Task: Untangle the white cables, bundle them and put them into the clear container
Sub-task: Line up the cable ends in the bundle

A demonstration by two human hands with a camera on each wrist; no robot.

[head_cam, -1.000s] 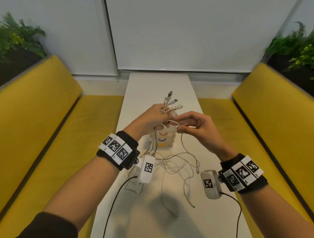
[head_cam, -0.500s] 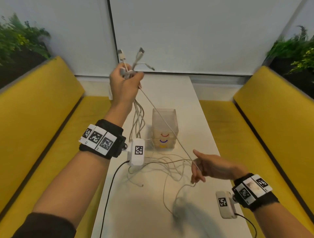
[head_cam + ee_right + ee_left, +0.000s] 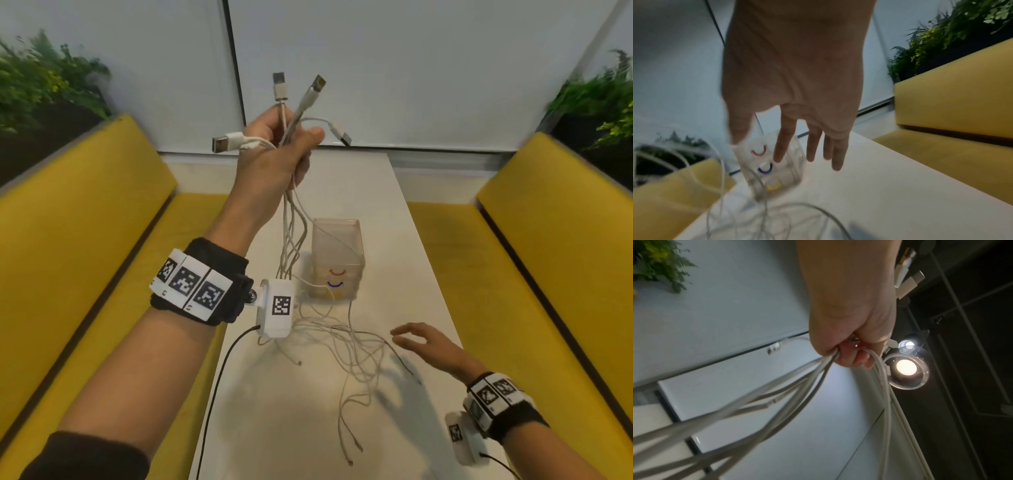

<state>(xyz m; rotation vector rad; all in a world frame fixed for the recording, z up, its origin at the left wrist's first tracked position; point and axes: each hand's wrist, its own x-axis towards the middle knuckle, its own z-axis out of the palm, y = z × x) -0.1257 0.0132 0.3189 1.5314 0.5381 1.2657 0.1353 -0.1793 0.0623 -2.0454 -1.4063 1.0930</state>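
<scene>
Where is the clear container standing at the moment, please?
In the head view the clear container stands upright on the white table, mid-table, just right of the white cables hanging from the raised left hand.

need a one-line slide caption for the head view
Left hand holds the white cables aloft by their USB ends; right hand hovers open over loose strands beside the clear container.

Head view high above the table [image 3: 394,212], facing forward-down; both wrist views close along the fingers.

L hand [image 3: 274,154] raised w/ cables [image 3: 291,233] | R hand [image 3: 424,346] let go, fingers spread (low over table [image 3: 308,411])
</scene>
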